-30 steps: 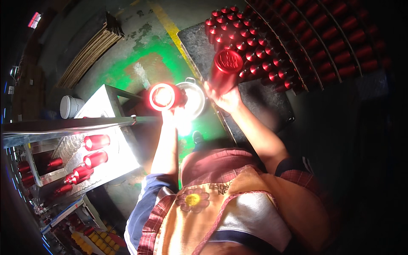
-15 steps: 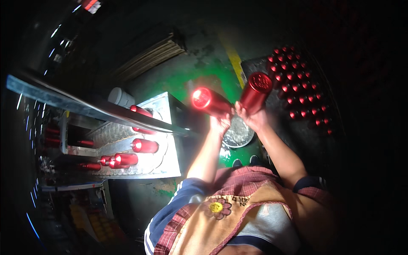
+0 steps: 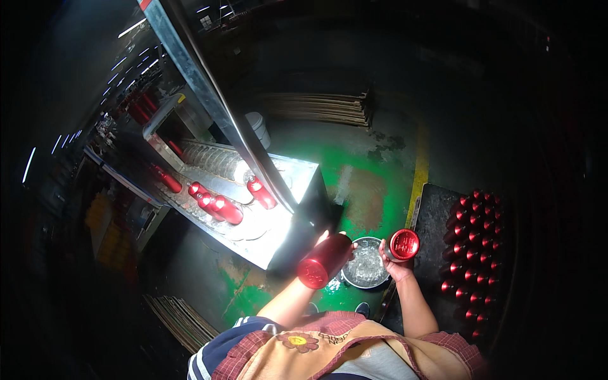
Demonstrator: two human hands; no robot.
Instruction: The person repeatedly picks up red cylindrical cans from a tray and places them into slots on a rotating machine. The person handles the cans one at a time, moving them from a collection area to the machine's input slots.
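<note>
My left hand (image 3: pixel 323 237) is closed round a glossy red metal bottle (image 3: pixel 322 263), tilted so its base faces up toward me; the bottle hides most of the palm. In my right hand (image 3: pixel 397 270) is a second red bottle (image 3: pixel 404 245), seen almost straight onto its round base, with my fingers wrapped about its side. Between and below the two hands stands a round metal basin (image 3: pixel 346 277) with clear, rippled water in it. Both bottles are held above floor level, the left one partly over the basin's left edge.
Left of me, a brightly lit metal table (image 3: pixel 256 250) carries several red bottles (image 3: pixel 227 209) beside a ribbed roller. A metal post (image 3: pixel 218 101) rises across it. Rows of red bottles (image 3: pixel 470 237) stand on a dark board at right. Flat stacked sheets (image 3: pixel 316 109) and a white bucket (image 3: pixel 258 130) lie beyond.
My view has swung left, shifting the scene rightward and downward. Both hands still hold their bottles, now farther apart; the left bottle's base has turned toward me.
</note>
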